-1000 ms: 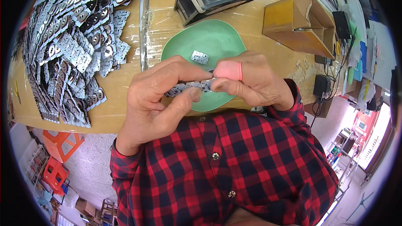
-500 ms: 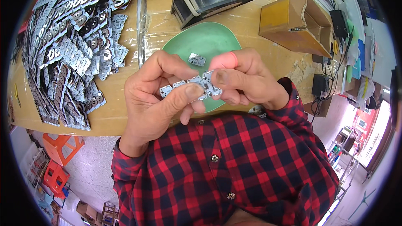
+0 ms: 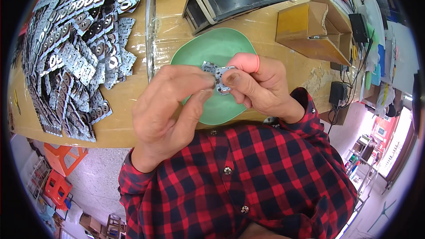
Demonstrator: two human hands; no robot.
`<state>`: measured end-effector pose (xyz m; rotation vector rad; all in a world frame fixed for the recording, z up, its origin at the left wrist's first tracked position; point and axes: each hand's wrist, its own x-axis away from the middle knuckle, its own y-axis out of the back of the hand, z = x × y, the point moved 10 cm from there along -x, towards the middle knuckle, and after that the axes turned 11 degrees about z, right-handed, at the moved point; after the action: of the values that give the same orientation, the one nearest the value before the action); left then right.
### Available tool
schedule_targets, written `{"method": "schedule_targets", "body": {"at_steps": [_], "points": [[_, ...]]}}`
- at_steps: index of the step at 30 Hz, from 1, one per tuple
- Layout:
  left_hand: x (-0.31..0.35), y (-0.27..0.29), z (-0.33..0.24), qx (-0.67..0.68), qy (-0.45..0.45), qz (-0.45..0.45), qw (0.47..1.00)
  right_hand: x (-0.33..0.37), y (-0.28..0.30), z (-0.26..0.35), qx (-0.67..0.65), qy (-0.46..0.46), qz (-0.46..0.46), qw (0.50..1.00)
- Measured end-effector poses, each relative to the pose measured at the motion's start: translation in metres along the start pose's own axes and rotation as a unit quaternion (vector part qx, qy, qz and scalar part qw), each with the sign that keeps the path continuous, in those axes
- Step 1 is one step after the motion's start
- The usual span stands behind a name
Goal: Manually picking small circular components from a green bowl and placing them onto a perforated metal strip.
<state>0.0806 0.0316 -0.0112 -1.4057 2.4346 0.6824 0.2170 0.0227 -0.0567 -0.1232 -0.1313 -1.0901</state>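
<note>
Head view: little circuit board [image 3: 220,79] pinched over a green bowl [image 3: 217,42]

So the right hand [image 3: 265,84] has thumb and forefinger clamped on the board, probably to keep it steady. Left hand [image 3: 164,108] is just beside it, fingertips nearly together; can't tell if they've got anything. Another board piece [image 3: 208,67] shows just past them. Bowl's right below the fingers, handy for small bits I guess. Both wrists angle inward. Way out left of the fingers: a heap of boards [image 3: 82,57].

Bowl [image 3: 212,42] smooth matt plstc, box [image 3: 292,24] cardbd, shirt [image 3: 279,168] cloth, tabletop [image 3: 265,48] glossy w/ film
</note>
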Motion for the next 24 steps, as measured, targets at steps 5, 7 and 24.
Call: {"method": "schedule_targets", "body": {"at_steps": [5, 7, 24], "points": [[0.001, -0.004, -0.002, -0.049, 0.014, -0.006, 0.999, -0.002, -0.003, 0.003, 0.035, 0.033, 0.005, 0.999], [0.002, -0.003, 0.001, -0.05, 0.03, -0.014, 0.998, -0.002, -0.003, 0.007, 0.047, 0.045, 0.006, 0.998], [0.002, -0.007, 0.002, -0.013, 0.026, 0.055, 0.998, 0.0, 0.006, 0.006, 0.057, 0.025, -0.032, 0.998]]}}
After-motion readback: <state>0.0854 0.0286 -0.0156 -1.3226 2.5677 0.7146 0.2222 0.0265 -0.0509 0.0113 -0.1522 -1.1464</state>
